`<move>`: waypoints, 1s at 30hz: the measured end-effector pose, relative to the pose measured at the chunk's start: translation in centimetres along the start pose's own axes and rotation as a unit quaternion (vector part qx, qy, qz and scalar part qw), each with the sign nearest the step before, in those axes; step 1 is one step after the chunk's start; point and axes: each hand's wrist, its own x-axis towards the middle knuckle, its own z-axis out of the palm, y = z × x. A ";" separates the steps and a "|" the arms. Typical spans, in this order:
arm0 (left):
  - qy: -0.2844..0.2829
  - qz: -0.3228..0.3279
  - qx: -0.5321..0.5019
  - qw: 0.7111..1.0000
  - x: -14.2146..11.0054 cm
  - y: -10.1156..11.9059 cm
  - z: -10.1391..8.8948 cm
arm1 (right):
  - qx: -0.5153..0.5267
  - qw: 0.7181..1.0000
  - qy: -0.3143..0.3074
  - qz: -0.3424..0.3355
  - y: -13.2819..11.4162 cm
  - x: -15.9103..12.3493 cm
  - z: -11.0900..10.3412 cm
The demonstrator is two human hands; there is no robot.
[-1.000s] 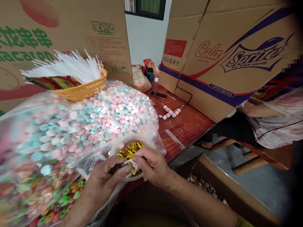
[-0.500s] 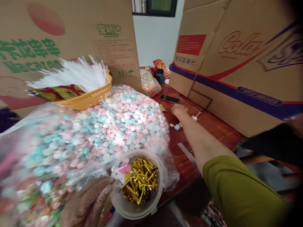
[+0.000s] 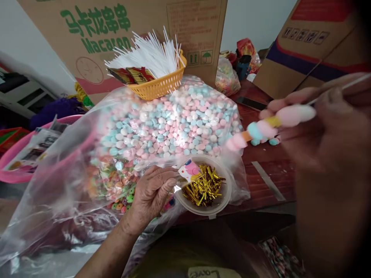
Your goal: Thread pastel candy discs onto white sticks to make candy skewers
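My left hand (image 3: 155,193) pinches a small clear plastic packet (image 3: 189,171) with a pink and white printed end, over the round plastic tub (image 3: 228,189). Inside that tub lie gold twist ties (image 3: 206,187). On the right my right hand (image 3: 327,127), blurred, is closed on a candy skewer (image 3: 262,130). Pink, blue and white candies with yellow and orange rings are threaded on its white stick. Behind the tub a big clear bag holds pastel candies (image 3: 171,127). Colourful ring-shaped candies (image 3: 124,200) show beside my left hand.
A yellow basket (image 3: 159,87) of white sticks rests on the candy bag before a cardboard box (image 3: 150,15). Another box (image 3: 307,50) stands right, near a phone (image 3: 251,103) on the red table (image 3: 255,185). A pink basket (image 3: 8,175) is at left.
My right hand has come back from the far table and now holds the candy skewer up close. My left hand has the packet raised over the tub. The view has turned left.
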 end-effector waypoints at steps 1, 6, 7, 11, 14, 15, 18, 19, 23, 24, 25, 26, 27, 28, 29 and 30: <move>0.003 0.007 0.003 1.000 -0.2 0.2 -0.3 | 0.043 0.999 0.031 -0.014 -1.9 -1.9 1.8; 0.028 0.037 0.034 0.998 -1.8 1.0 -1.9 | 0.146 0.989 0.029 -0.006 -6.0 -7.7 7.5; 0.031 0.042 0.045 0.998 -2.1 1.1 -2.2 | 0.162 0.987 0.017 0.006 -6.1 -8.2 7.8; 0.046 0.053 0.101 0.992 -3.2 1.0 -3.1 | 0.161 0.985 -0.013 0.061 -6.0 -8.4 7.8; 0.054 0.075 0.121 0.988 -3.5 1.1 -3.7 | 0.146 0.986 -0.046 0.069 -5.4 -8.0 7.7; 0.056 0.082 0.114 0.988 -3.6 1.2 -3.8 | 0.143 0.986 -0.062 0.066 -5.1 -7.9 7.7; 0.058 0.064 0.067 0.994 -3.8 1.5 -3.9 | 0.155 0.981 -0.106 0.054 -4.2 -7.7 8.1; 0.057 0.048 0.052 0.996 -3.9 1.6 -3.9 | 0.163 0.979 -0.110 0.055 -4.0 -7.7 8.3; 0.072 -0.024 -0.002 0.997 -4.5 1.4 -3.6 | 0.170 0.982 -0.053 0.055 -3.9 -7.8 8.6; 0.077 -0.039 -0.021 0.996 -4.5 1.3 -3.5 | 0.158 0.985 -0.044 0.049 -4.1 -7.9 8.6; 0.080 -0.051 -0.038 0.995 -4.6 1.3 -3.5 | 0.143 0.988 -0.044 0.042 -4.2 -7.9 8.5; 0.079 -0.061 -0.053 0.994 -4.6 1.3 -3.4 | 0.129 0.990 -0.051 0.038 -4.3 -7.9 8.5; 0.076 -0.071 -0.066 0.992 -4.5 1.3 -3.4 | 0.120 0.990 -0.061 0.039 -4.4 -7.9 8.4; 0.071 -0.081 -0.078 0.991 -4.5 1.4 -3.4 | 0.121 0.989 -0.070 0.045 -4.4 -7.8 8.4; 0.063 -0.092 -0.093 0.989 -4.4 1.5 -3.4 | 0.130 0.987 -0.076 0.053 -4.4 -7.8 8.4; 0.055 -0.103 -0.111 0.987 -4.4 1.6 -3.4 | 0.141 0.985 -0.078 0.064 -4.3 -7.7 8.3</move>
